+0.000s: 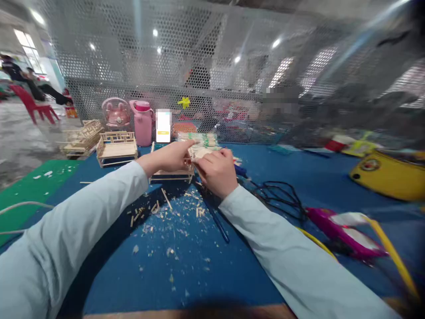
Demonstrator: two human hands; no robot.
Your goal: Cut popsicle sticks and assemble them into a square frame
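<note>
Both hands meet at a small model bench of thin wooden sticks (171, 175) on the blue table. My left hand (171, 157) reaches over it from the left, with its fingers closed on the bench's right end. From the other side my right hand (217, 170) has its fingers pinched at the same corner; what lies between the fingertips is hidden. Directly behind the hands are bundles of wooden sticks (207, 139). A finished-looking stick bench (117, 148) stands to the left, with more stick models (83, 137) beyond it.
Stick offcuts (137, 215) and glue crumbs litter the blue tabletop (149, 283). A dark blue pen-like tool (217, 221) lies below my right hand. To the right are black cable (282, 190), a magenta device (345, 235) and a yellow pouch (392, 175). A pink bottle (142, 126) and phone (163, 126) stand behind.
</note>
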